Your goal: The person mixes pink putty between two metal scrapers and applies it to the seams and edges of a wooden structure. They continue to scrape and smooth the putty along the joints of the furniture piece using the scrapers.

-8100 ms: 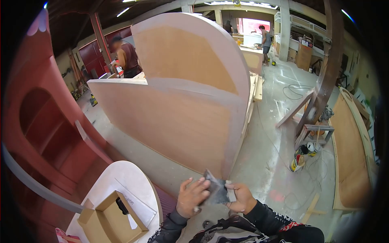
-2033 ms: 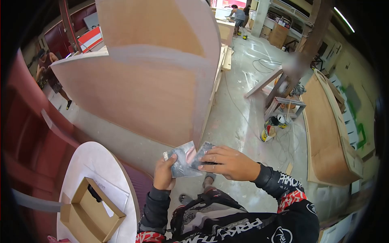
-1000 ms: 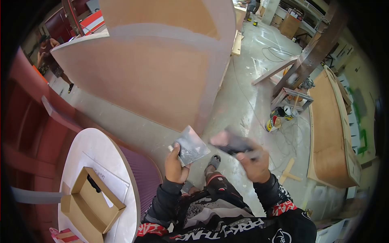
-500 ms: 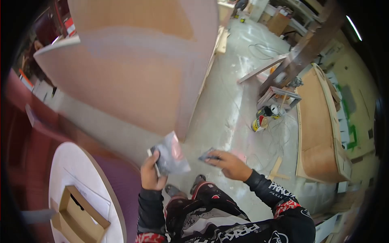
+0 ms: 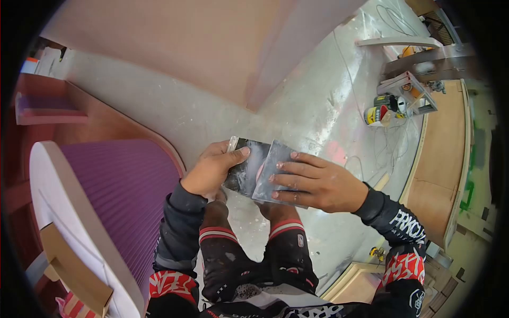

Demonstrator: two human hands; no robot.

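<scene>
Above knees: left hand (image 5: 212, 172), right hand (image 5: 313, 183) each clamped on dark sheet (image 5: 246, 169); purple panel (image 5: 119, 196) near left.

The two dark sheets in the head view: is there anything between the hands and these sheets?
Nothing visible. The left hand already grips the left dark sheet, thumb on top. The right hand lies with its fingers flat on the right grey sheet, which overlaps the first one. Only bare concrete floor lies beyond them.
</scene>
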